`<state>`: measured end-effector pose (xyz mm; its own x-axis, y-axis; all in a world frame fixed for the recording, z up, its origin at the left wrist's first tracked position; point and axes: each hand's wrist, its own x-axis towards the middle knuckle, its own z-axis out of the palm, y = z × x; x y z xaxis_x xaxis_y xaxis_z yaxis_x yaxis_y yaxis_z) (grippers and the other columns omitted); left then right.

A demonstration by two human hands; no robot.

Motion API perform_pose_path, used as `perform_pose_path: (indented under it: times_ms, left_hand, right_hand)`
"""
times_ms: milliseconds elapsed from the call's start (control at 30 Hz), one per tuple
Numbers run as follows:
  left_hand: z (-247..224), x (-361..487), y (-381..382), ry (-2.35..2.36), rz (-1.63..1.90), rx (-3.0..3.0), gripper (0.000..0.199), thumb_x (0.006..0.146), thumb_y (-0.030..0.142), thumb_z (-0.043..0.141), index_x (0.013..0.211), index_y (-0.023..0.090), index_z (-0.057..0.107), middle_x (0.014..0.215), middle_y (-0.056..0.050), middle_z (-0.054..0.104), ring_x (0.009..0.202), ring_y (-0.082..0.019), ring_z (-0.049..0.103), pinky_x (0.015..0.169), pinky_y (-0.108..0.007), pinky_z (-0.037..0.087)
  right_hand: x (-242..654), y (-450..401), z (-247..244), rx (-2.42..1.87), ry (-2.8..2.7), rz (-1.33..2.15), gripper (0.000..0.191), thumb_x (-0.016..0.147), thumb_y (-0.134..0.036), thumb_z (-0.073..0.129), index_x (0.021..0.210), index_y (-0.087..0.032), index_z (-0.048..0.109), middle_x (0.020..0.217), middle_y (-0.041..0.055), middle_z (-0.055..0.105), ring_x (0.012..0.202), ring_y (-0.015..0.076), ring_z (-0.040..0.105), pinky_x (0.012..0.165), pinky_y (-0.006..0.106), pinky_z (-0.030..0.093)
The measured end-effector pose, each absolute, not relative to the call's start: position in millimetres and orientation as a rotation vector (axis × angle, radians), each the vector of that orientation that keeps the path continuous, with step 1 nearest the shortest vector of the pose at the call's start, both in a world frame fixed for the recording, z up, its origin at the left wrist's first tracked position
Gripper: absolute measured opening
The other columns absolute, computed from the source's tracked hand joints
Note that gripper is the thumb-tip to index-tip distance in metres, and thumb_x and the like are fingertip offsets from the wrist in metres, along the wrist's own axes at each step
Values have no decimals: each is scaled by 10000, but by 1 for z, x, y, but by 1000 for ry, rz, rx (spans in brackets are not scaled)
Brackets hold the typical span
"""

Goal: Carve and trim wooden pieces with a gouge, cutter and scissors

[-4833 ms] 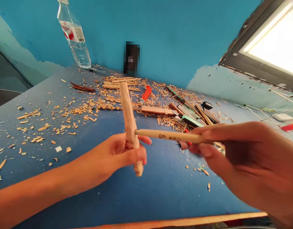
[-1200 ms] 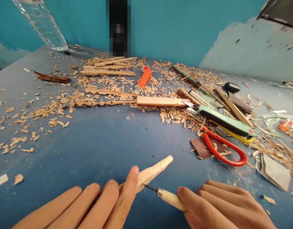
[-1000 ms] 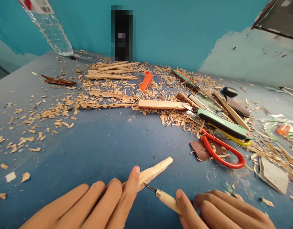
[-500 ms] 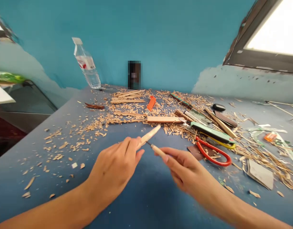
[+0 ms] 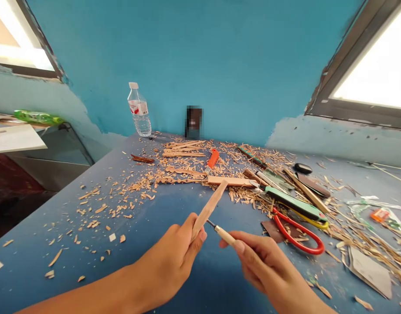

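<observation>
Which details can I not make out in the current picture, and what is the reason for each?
All in the head view:
Near end of the wooden piece: hidden in the left hand.
Rear end of the wooden-handled tool: hidden by the right hand.
Dark object at the wall: covered by pixelation.
Bottle label's fine print: too small.
Right-hand window: cut off by the picture's edge.

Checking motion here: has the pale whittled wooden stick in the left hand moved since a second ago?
Yes: against the flat pale wooden bar, the stick has shifted upward in view, its tip now overlapping.
</observation>
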<state>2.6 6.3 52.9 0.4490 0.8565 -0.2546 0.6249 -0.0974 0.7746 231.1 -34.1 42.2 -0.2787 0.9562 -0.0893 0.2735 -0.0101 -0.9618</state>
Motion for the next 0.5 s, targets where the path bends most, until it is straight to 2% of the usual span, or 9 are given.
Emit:
perform_pose_path:
  times_ms: [67, 100, 133, 233, 267, 333, 400, 500]
  left_hand:
    - [50, 3, 4, 1306, 345, 1817, 503, 1064, 636, 237, 1041, 226, 529, 794, -16, 546, 716, -227, 530, 710, -362, 381]
    - [49, 4, 3, 1339, 341, 1812, 522, 1061, 643, 228, 1070, 223, 538, 828, -34, 570, 746, -240, 560, 735, -371, 396]
    - [48, 4, 1, 1365, 321, 1804, 545, 1057, 652, 216, 1111, 220, 546, 858, -50, 590, 773, -253, 586, 756, -382, 409]
    - [47, 3, -1, 1378, 236, 1801, 603, 1050, 670, 187, 1261, 221, 529, 941, -88, 644, 835, -284, 640, 783, -402, 435]
    - [46, 2, -2, 1367, 219, 1811, 609, 1052, 663, 179, 1292, 219, 520, 969, -102, 658, 866, -295, 655, 784, -403, 439]
    - [44, 0, -2, 1352, 207, 1842, 611, 1058, 642, 172, 1330, 211, 508, 994, -118, 676, 892, -307, 670, 767, -399, 444]
    - [40, -3, -2, 1341, 211, 1884, 609, 1060, 632, 185, 1357, 212, 510, 971, -115, 682, 867, -304, 668, 748, -392, 447]
    - [37, -5, -4, 1294, 247, 1950, 583, 1057, 629, 229, 1306, 229, 572, 967, -110, 679, 850, -288, 646, 790, -394, 454]
  right_hand:
    - [228, -33, 43, -1267, -1371, 1654, 617, 1037, -708, 414, 1136, -168, 697, 580, -110, 250, 423, 84, 192, 395, 223, 230]
    - [227, -32, 44, -1250, -1411, 1632, 607, 1038, -700, 416, 1116, -169, 700, 572, -110, 249, 417, 85, 185, 392, 226, 228]
    - [227, -31, 44, -1244, -1543, 1478, 561, 1054, -651, 425, 1087, -168, 707, 561, -101, 281, 419, 88, 212, 403, 231, 242]
    - [226, -27, 43, -1162, -1978, 647, 385, 1097, -392, 433, 1003, -149, 716, 571, -38, 484, 453, 102, 355, 452, 246, 287]
    - [226, -27, 43, -1133, -2055, 463, 366, 1099, -327, 417, 983, -143, 712, 587, -17, 538, 455, 104, 387, 456, 251, 295]
    - [226, -28, 42, -1140, -2085, 389, 385, 1104, -316, 392, 959, -143, 704, 591, -5, 565, 448, 107, 400, 448, 258, 288]
    - [225, -30, 42, -1224, -1979, 707, 456, 1106, -466, 397, 945, -159, 694, 572, -35, 480, 456, 105, 363, 437, 247, 270]
    - [224, -31, 48, -1192, -1498, 1591, 573, 1012, -737, 466, 973, -194, 645, 550, -111, 274, 429, 76, 208, 405, 208, 206]
